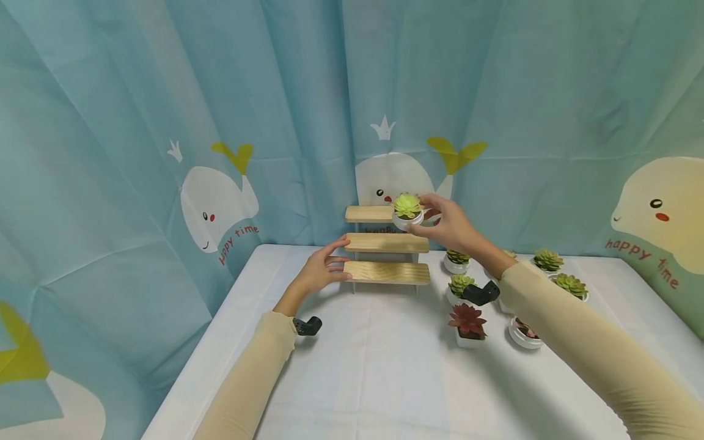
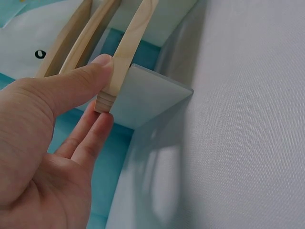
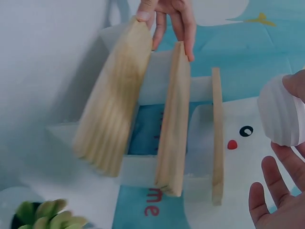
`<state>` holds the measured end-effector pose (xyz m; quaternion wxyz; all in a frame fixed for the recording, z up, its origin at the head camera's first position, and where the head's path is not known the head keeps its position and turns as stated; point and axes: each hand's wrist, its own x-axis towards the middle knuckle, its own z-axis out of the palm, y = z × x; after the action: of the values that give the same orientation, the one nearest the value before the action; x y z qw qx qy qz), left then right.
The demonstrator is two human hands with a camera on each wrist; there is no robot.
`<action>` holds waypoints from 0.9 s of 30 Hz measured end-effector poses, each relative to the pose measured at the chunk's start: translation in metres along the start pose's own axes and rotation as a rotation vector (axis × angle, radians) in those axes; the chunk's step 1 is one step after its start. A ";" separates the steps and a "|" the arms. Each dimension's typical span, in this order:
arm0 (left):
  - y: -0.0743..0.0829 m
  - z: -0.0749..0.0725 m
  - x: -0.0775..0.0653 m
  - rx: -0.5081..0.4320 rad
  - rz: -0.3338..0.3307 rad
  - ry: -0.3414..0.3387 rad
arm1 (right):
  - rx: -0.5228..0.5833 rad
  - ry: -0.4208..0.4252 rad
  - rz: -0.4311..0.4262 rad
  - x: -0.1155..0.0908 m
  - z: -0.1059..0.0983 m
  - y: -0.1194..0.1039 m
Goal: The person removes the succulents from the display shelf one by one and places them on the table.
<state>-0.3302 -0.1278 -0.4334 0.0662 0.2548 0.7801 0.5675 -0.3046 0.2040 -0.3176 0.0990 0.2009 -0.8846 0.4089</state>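
A three-tier wooden shelf stand (image 1: 387,273) with clear side panels stands toward the back of the table. My left hand (image 1: 315,271) holds it by the left end, thumb on the lowest board and fingertips against the end grain, as the left wrist view shows. My right hand (image 1: 450,227) grips a small light-green potted succulent (image 1: 407,206) by its round white pot. That plant is in the air by the right end of the top board, overlapping it in the head view. In the right wrist view the ribbed white pot (image 3: 281,112) is between thumb and fingers.
Right of the stand, several potted succulents are grouped on the white-covered table (image 1: 352,379), among them a dark red one (image 1: 467,321) in front and a green one (image 1: 461,284). My right forearm hides part of the group. A blue whale-print curtain (image 1: 308,122) hangs close behind.
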 end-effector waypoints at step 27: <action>-0.002 -0.001 0.003 0.013 -0.009 -0.002 | -0.110 0.061 0.180 -0.123 -0.074 0.039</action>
<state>-0.3336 -0.1281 -0.4345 0.0676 0.2524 0.7848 0.5619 -0.2096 0.3170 -0.3381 0.0994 0.1024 -0.9168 0.3731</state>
